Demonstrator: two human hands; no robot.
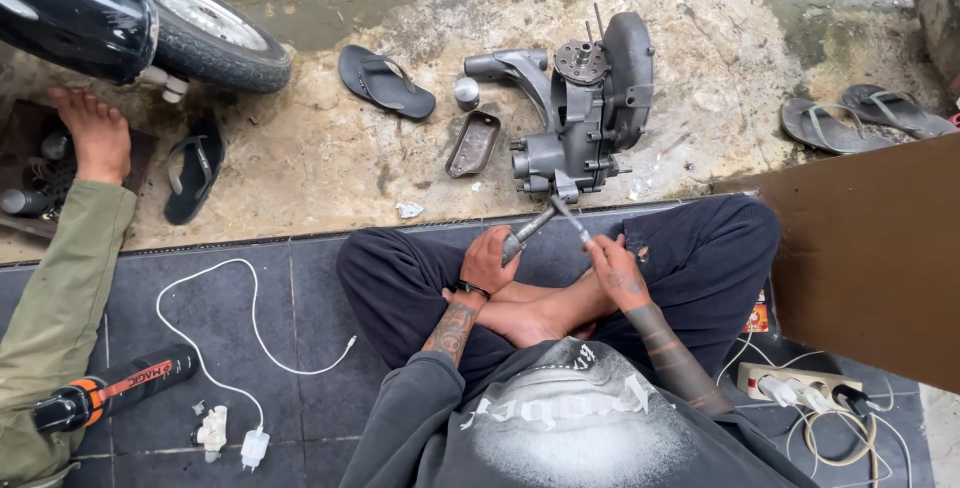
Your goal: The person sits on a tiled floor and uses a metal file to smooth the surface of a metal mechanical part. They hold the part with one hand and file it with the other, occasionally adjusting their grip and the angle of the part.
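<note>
Nearest the camera is the person's dark grey sweatshirt, above crossed legs in dark trousers and bare feet on a floor of dark tiles. The left hand has its fingers closed around the handle of a metal tool, whose shaft runs up toward the base of a grey engine block. The right hand pinches a thin rod-like tool between its fingertips, its tip slanting up and left to just below the same block. The engine block stands just past the tile edge on rough, cracked concrete ground, wet and muddy toward the top. Beside it lie a small oblong metal cover and a short metal cylinder, then a dark flip-flop. More sandals lie to the right, above a brown cardboard sheet. A power strip with plugs and white cables sits by the right knee. At left, a white charger cable loops over the tiles, a black spray can lies near another person's olive-clad leg, and a scooter wheel stands at the top corner.
</note>
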